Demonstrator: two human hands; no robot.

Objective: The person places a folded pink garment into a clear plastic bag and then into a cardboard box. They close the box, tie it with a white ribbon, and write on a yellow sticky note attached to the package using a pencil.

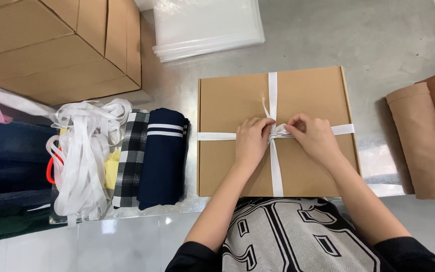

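Brown cardboard box (pixel 237 161) lies flat on the grey bench (pixel 378 45), in front of the person. Head view: left hand (pixel 251 140) and right hand (pixel 314 136) pinch the white ribbon (pixel 276 171) where its bands cross, fingers closed on the knot to hold tension. Spare ribbons (pixel 81 151) and folded cloth (pixel 162 156) lie left.
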